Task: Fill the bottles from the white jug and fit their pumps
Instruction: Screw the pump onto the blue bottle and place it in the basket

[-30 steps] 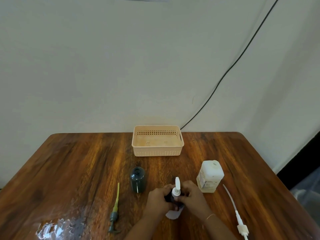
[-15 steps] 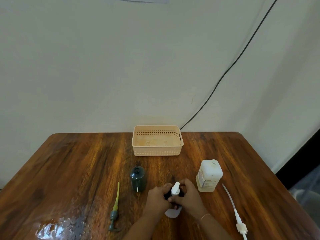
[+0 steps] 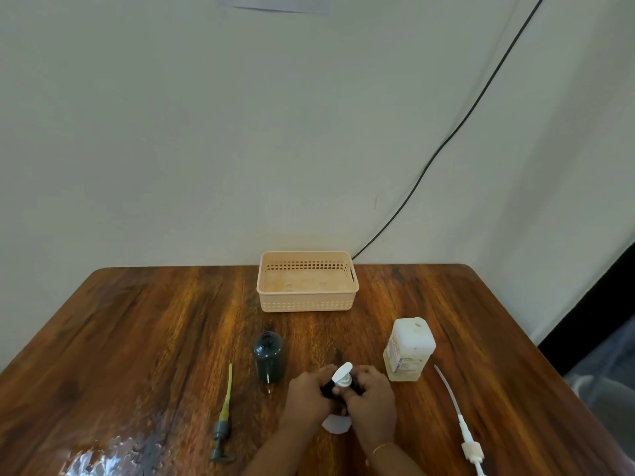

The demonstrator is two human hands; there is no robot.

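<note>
Both hands wrap a small dark bottle (image 3: pixel 329 389) near the table's front middle. My left hand (image 3: pixel 307 398) grips its body. My right hand (image 3: pixel 371 398) pinches the collar of the white pump (image 3: pixel 343 374) seated on its neck, nozzle pointing up-right. A second dark bottle (image 3: pixel 269 357) stands open, without a pump, to the left. The white jug (image 3: pixel 409 350) stands to the right. A grey-green pump with a yellow tube (image 3: pixel 223 417) lies at the left. Another white pump with a long tube (image 3: pixel 462 429) lies at the right.
A beige slotted basket (image 3: pixel 307 300) sits at the table's far edge by the wall. A white round piece (image 3: pixel 336 424) lies under my wrists. A wet patch (image 3: pixel 113 455) shines at the front left. A black cable (image 3: pixel 446 139) runs down the wall.
The pump head has turned, its nozzle swinging from upright toward the right, and my right hand has shifted round the collar. The bottle stays in place.
</note>
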